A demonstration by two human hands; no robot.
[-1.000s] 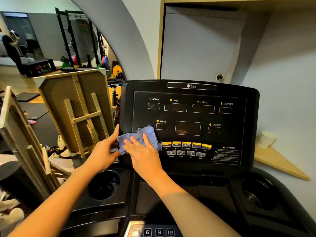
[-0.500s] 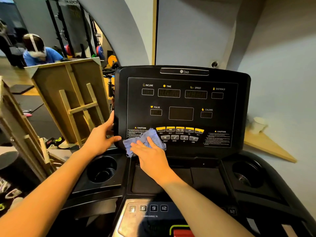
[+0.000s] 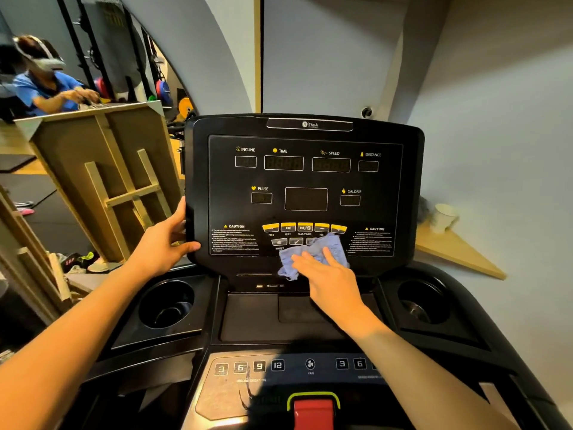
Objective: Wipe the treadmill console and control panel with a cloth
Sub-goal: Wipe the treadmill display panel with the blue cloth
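Gym, treadmill console (image 3: 387,212) lower edge: cloth (image 3: 333,242) under flat right grip (image 3: 335,280), fingers straight; left grip (image 3: 161,246) clasps console side.

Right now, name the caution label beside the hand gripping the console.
The left caution label, by the left hand gripping the console; the other lies beyond the cloth.

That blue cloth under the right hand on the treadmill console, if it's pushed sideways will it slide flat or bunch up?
Probably floppy: the cloth lies crumpled in folds under the right hand, so it would likely bunch rather than slide flat. It looks thin and light. On the near-upright face of the console it would probably drop if released.
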